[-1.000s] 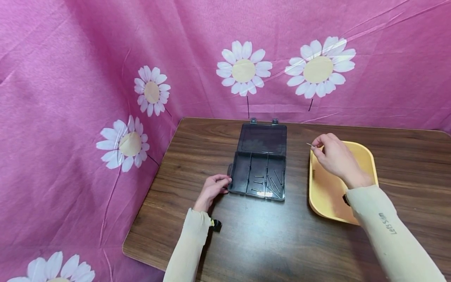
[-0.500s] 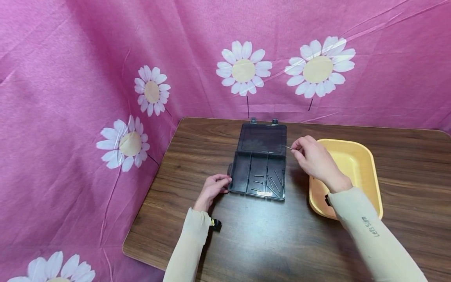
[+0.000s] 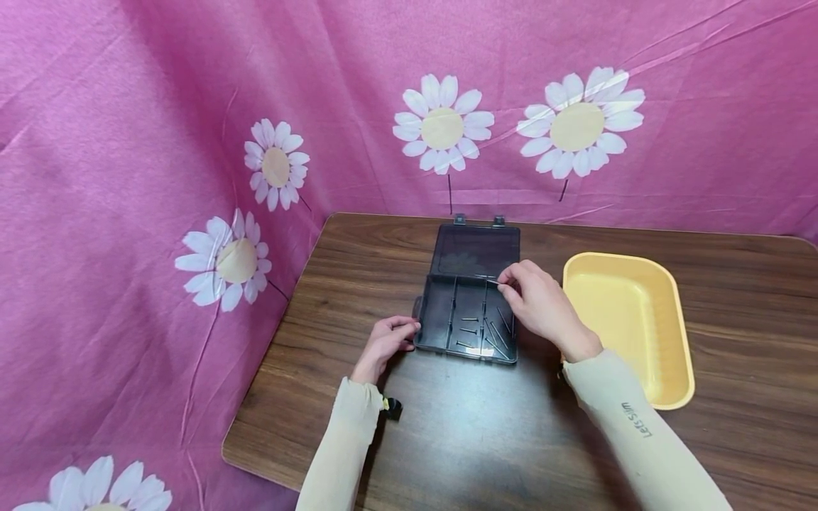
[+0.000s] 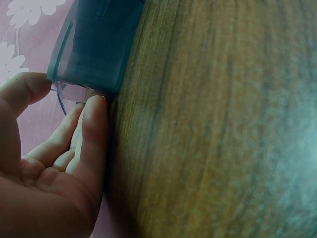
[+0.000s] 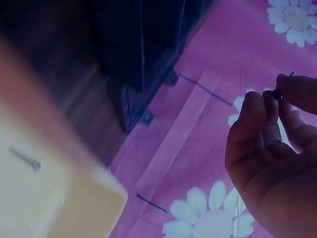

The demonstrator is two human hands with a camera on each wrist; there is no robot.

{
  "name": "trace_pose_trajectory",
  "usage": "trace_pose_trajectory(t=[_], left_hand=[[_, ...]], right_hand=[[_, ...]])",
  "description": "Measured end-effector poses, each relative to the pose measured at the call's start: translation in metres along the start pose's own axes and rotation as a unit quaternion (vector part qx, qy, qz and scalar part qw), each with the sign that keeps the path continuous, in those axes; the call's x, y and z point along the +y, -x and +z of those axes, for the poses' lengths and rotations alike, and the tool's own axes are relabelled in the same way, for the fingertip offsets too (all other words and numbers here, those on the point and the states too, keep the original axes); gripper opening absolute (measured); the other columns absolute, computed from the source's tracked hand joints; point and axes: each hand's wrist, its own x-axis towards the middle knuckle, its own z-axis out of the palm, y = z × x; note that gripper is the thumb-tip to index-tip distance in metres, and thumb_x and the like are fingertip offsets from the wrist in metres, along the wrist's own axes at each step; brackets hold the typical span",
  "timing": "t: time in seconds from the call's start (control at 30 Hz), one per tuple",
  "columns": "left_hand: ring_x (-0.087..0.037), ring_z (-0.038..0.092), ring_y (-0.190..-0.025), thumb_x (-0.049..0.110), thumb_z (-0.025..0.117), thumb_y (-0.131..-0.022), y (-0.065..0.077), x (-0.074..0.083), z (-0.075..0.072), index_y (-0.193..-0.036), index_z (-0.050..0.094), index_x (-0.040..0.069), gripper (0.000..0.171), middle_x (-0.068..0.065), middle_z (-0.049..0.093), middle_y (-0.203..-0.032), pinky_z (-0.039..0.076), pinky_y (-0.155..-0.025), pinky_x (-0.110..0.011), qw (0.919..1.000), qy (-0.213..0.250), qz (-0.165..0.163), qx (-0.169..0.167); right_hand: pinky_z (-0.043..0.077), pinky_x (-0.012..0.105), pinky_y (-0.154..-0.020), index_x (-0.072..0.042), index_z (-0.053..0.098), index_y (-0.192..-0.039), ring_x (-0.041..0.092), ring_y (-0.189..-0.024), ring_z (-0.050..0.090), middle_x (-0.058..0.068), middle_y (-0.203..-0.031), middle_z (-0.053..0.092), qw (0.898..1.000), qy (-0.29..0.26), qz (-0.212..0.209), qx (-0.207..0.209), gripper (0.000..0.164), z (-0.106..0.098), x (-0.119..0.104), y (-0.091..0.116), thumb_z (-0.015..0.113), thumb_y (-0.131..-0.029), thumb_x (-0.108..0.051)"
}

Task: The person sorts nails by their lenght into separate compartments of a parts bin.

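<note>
A dark see-through compartment box (image 3: 437,312) lies on the table with its lid (image 3: 476,250) folded back. Several short screws (image 3: 469,331) lie in its middle compartment, and several longer ones (image 3: 496,337) in the right one. My left hand (image 3: 386,341) holds the box's left edge; in the left wrist view the thumb (image 4: 37,89) is at the upper rim and the fingers are at the side. My right hand (image 3: 540,301) pinches a thin screw (image 3: 493,282) between thumb and fingertips, over the back of the right compartment. Its dark head (image 5: 277,93) shows in the right wrist view.
A yellow tray (image 3: 681,341) stands right of the box, partly behind my right forearm. One screw (image 5: 25,158) lies in it, seen in the right wrist view. A pink flowered cloth (image 3: 351,106) hangs behind the wooden table (image 3: 460,440).
My right hand has moved left from above the yellow tray to the box, carrying the screw. My left hand has stayed at the box's left edge.
</note>
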Motion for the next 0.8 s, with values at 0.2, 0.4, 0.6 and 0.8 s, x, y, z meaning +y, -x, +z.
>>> trace_pose_trajectory(t=[0.2, 0.4, 0.6, 0.8], left_hand=[[-0.007, 0.060, -0.075, 0.008, 0.066, -0.086, 0.000, 0.000, 0.000, -0.107, 0.067, -0.004, 0.025, 0.002, 0.069, -0.088, 0.055, -0.061, -0.019, 1.0000, 0.003, 0.003, -0.001], [-0.007, 0.060, -0.075, 0.009, 0.066, -0.087, 0.001, -0.001, 0.000, -0.108, 0.067, -0.004, 0.025, 0.001, 0.069, -0.089, 0.055, -0.061, -0.019, 1.0000, 0.002, 0.001, -0.002], [-0.007, 0.060, -0.076, 0.008, 0.066, -0.087, 0.000, -0.001, 0.000, -0.108, 0.067, -0.004, 0.025, 0.001, 0.069, -0.090, 0.055, -0.061, -0.020, 1.0000, -0.002, 0.002, -0.003], [-0.006, 0.061, -0.075, 0.009, 0.066, -0.086, -0.001, 0.000, -0.001, -0.110, 0.067, -0.004, 0.027, -0.001, 0.069, -0.094, 0.055, -0.061, -0.020, 1.0000, 0.002, -0.004, -0.003]], right_hand=[[0.049, 0.043, -0.075, -0.010, 0.065, -0.097, 0.027, -0.084, 0.057, 0.009, -0.098, 0.061, 0.999, -0.005, 0.021, -0.026, 0.009, 0.014, -0.007, -0.001, 0.061, -0.092, -0.016], [0.048, 0.039, -0.070, -0.011, 0.065, -0.094, 0.024, -0.080, 0.056, 0.007, -0.094, 0.060, 0.999, -0.007, 0.025, -0.034, 0.007, 0.024, -0.010, -0.002, 0.062, -0.092, -0.016], [0.050, 0.042, -0.074, -0.011, 0.065, -0.092, 0.024, -0.083, 0.058, 0.007, -0.095, 0.060, 0.999, -0.007, 0.026, -0.039, 0.005, 0.033, -0.012, -0.004, 0.062, -0.091, -0.015], [0.051, 0.046, -0.077, -0.011, 0.064, -0.092, 0.026, -0.087, 0.059, 0.008, -0.096, 0.060, 0.998, -0.003, 0.031, -0.060, 0.005, 0.038, -0.013, -0.006, 0.062, -0.091, -0.014]])
